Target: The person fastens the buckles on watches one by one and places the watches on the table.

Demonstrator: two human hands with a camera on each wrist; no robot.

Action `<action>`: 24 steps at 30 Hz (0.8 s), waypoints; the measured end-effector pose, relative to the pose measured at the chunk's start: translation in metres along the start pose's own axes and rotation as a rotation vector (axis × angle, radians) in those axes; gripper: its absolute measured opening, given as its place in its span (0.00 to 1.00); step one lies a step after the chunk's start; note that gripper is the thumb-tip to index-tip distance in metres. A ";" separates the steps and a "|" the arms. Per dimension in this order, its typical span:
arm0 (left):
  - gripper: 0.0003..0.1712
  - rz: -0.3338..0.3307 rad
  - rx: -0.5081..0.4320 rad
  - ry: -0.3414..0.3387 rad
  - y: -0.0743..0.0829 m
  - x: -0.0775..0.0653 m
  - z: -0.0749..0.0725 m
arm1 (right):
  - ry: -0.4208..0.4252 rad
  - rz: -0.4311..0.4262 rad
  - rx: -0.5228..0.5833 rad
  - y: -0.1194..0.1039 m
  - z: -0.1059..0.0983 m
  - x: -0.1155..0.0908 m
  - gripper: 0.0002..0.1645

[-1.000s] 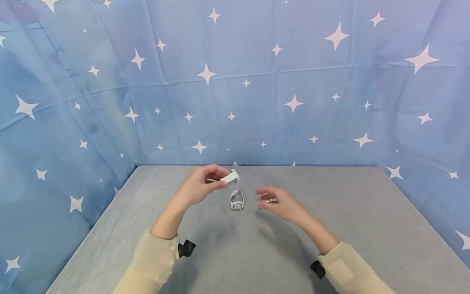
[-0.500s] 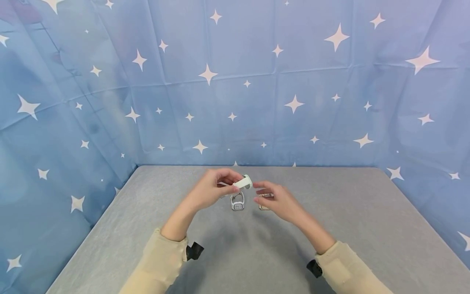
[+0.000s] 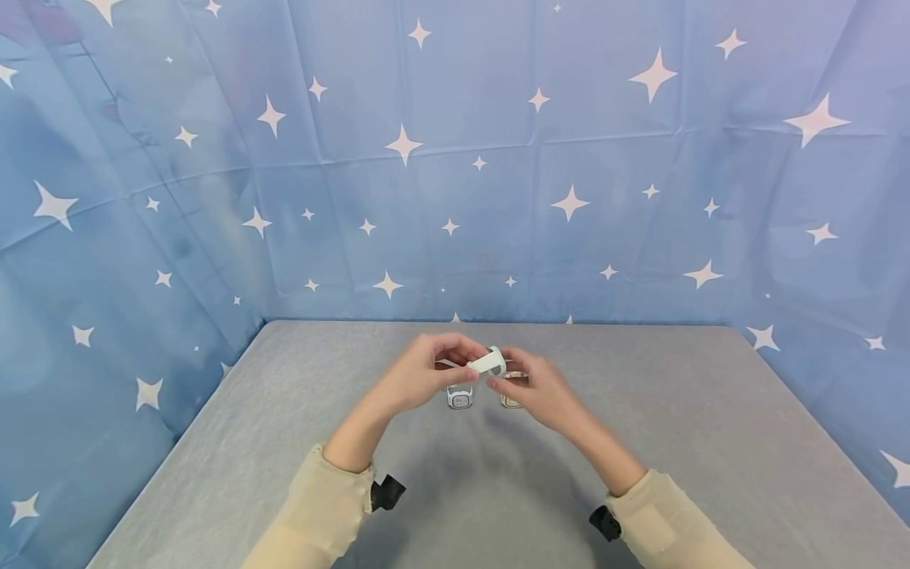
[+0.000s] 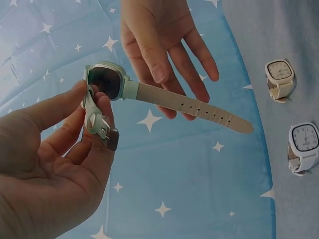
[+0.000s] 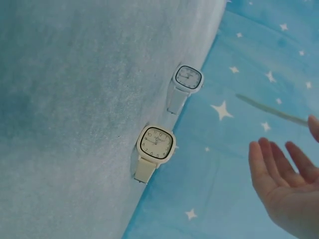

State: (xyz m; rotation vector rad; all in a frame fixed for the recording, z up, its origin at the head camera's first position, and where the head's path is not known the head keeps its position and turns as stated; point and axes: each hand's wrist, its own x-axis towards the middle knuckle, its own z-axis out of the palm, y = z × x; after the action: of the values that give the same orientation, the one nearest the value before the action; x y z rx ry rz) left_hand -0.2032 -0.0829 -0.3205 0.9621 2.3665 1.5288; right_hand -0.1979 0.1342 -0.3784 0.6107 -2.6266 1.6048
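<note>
My left hand [image 3: 426,373] pinches a pale green wristwatch [image 4: 107,79] by its case and buckle-side strap, up off the table. In the left wrist view the watch's back faces the camera. Its long holed strap [image 4: 197,107] hangs out unfastened to the right. My right hand [image 4: 162,50] is beside that strap with fingers extended and spread; whether it touches the strap cannot be told. The right wrist view has the right hand [image 5: 286,186] palm up, near the strap's thin edge [image 5: 271,109].
A white wristwatch [image 3: 460,398] and a cream wristwatch [image 3: 510,401] lie side by side on the grey table [image 3: 455,506], below the hands. Behind the table hangs a blue curtain [image 3: 490,253] with white stars.
My left hand has moved right and slightly down with the green watch, up to the right hand. The right hand has shifted only slightly.
</note>
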 end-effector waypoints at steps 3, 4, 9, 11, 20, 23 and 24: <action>0.13 -0.005 -0.013 -0.006 0.001 0.000 0.001 | 0.005 -0.014 0.008 0.000 0.000 0.000 0.25; 0.13 -0.008 -0.016 -0.006 0.001 0.000 0.001 | 0.006 -0.024 0.010 0.001 0.000 0.000 0.25; 0.13 -0.014 -0.025 -0.009 0.003 -0.001 0.001 | 0.009 -0.051 0.027 0.001 0.002 -0.001 0.23; 0.13 -0.015 -0.028 -0.010 0.002 -0.001 0.001 | 0.010 -0.043 0.029 0.001 0.003 -0.001 0.22; 0.13 -0.026 -0.037 -0.010 -0.005 -0.002 0.002 | 0.011 -0.060 -0.009 0.003 0.004 -0.003 0.16; 0.13 -0.034 -0.046 -0.009 -0.006 -0.002 0.002 | 0.011 -0.063 -0.017 0.004 0.004 -0.004 0.15; 0.14 -0.041 -0.051 -0.009 -0.006 -0.002 0.002 | 0.010 -0.064 -0.018 0.004 0.004 -0.004 0.16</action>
State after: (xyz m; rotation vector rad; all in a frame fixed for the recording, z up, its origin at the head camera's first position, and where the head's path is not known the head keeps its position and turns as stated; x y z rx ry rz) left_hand -0.2036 -0.0842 -0.3272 0.9024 2.3147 1.5582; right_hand -0.1950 0.1336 -0.3846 0.6771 -2.5837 1.5617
